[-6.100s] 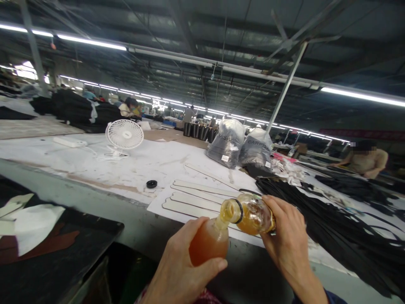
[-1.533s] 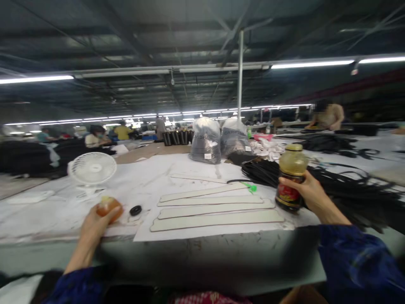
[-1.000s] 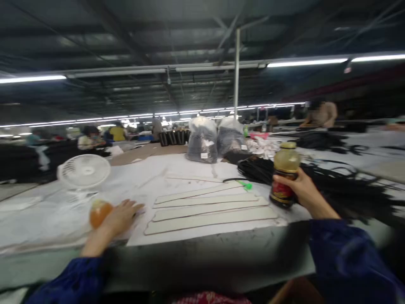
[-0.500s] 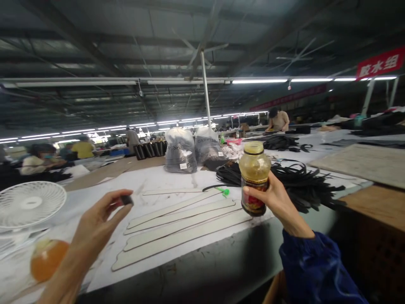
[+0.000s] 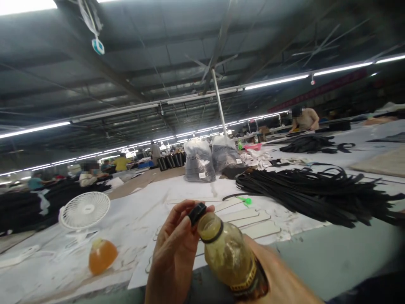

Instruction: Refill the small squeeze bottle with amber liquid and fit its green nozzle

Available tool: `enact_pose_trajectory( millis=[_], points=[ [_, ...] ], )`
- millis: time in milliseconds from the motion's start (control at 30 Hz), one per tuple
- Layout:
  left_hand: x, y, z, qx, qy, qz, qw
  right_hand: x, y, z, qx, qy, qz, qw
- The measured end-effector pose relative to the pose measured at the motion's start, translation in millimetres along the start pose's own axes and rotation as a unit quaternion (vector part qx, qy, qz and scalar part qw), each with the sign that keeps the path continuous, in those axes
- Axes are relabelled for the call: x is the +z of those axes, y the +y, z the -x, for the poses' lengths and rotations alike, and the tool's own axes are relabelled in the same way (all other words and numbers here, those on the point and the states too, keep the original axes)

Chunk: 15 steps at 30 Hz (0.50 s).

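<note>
Illumination: fluorescent tubes (image 5: 276,82) overhead, above and beyond the left grip (image 5: 174,253). 1 lamp (image 5: 27,6), far upper left of that grip, is overexposed to white. The roof (image 5: 177,38) is dim; the tabletop (image 5: 136,215) is bright, with faint shadows. The bottle (image 5: 226,249), right of the left grip, carries small highlights. Wide-angle distortion slants the post (image 5: 219,103) above the grip. Distant detail behind is soft.
</note>
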<state>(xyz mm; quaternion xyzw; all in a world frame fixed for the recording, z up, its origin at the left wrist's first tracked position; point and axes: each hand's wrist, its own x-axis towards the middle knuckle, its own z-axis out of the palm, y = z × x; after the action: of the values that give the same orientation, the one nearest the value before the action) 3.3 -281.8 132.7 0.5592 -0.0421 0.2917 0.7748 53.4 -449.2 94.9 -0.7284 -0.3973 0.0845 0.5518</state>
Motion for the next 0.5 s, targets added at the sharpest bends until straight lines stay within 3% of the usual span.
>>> enact_pose_trajectory(
  millis=[233,500],
  points=[
    [-10.5,-7,12,0.031,-0.026,-0.123,0.992,1,12,3,0.007,-0.005,0.007,1.0],
    [-10.8,-18,13,0.054,-0.016,-0.124,0.991,4,19,0,0.025,-0.01,0.012,1.0]
  ],
)
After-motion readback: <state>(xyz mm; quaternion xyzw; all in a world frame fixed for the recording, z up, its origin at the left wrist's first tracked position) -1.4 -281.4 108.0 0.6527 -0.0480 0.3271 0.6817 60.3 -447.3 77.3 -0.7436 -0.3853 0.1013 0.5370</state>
